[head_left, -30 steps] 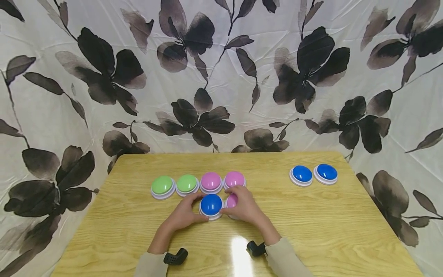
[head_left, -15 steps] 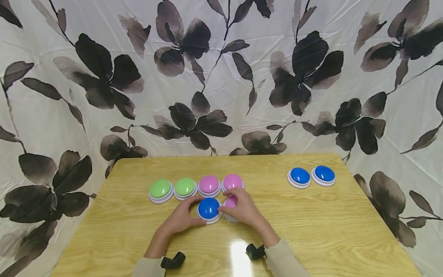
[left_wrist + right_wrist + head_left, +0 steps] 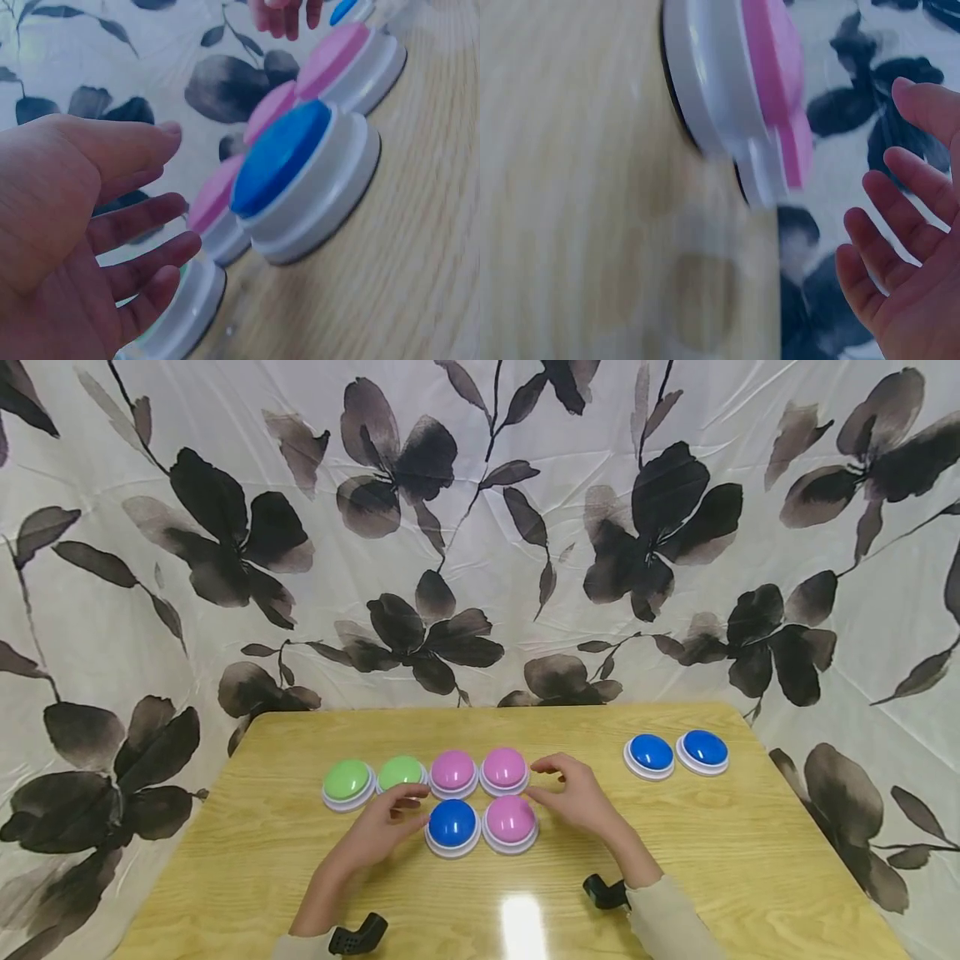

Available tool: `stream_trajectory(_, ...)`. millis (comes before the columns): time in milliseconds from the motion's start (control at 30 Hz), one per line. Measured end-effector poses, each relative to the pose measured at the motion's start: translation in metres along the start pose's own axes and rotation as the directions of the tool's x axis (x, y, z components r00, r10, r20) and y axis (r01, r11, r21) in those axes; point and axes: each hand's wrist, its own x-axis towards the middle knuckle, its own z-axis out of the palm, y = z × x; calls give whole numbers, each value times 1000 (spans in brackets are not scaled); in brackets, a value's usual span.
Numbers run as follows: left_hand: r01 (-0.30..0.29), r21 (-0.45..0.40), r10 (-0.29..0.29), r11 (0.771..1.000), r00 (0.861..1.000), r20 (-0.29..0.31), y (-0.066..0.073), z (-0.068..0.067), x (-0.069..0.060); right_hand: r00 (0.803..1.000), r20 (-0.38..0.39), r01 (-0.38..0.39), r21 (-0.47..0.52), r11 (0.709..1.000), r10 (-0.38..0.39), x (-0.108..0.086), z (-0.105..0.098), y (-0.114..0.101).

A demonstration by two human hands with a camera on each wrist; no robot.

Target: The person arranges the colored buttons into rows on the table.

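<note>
A blue push button (image 3: 452,823) on a white base sits beside a pink push button (image 3: 511,820) in the front row. Just left of the blue one is my left hand (image 3: 381,832), fingers loosely bent; the left wrist view shows a gap between the hand (image 3: 112,217) and the blue dome (image 3: 281,157). My right hand (image 3: 577,795) hovers right of the pink buttons and holds nothing. In the right wrist view its relaxed fingers (image 3: 889,217) are apart from the pink button (image 3: 772,60). Behind stand two more pink buttons (image 3: 453,772) and two green buttons (image 3: 348,781).
Two more blue buttons (image 3: 650,754) stand at the back right of the wooden table (image 3: 712,860). A floral cloth (image 3: 480,543) hangs behind the table's back edge. A black device (image 3: 360,935) is worn on each wrist.
Both hands have let go of the front buttons and drawn apart, the left hand to the left and the right hand to the right. The front pink button is now uncovered.
</note>
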Motion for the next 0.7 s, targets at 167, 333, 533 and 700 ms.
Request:
stream_trajectory(167,-51,-3,51,999,997,65,17,4,10,998,-41,-46,-65,997,43,-2,-34,12)
stream_trajectory(333,-86,22,83,996,988,128,38,13,28,994,-98,-49,-121,991,37,-5,-62,25)
stream_trajectory(533,-173,40,163,984,970,182,57,28,59,981,-183,-89,-139,986,63,-8,-94,43)
stream_trajectory(700,-214,44,198,976,951,239,68,44,79,968,-216,-163,-145,976,130,-8,-114,56)
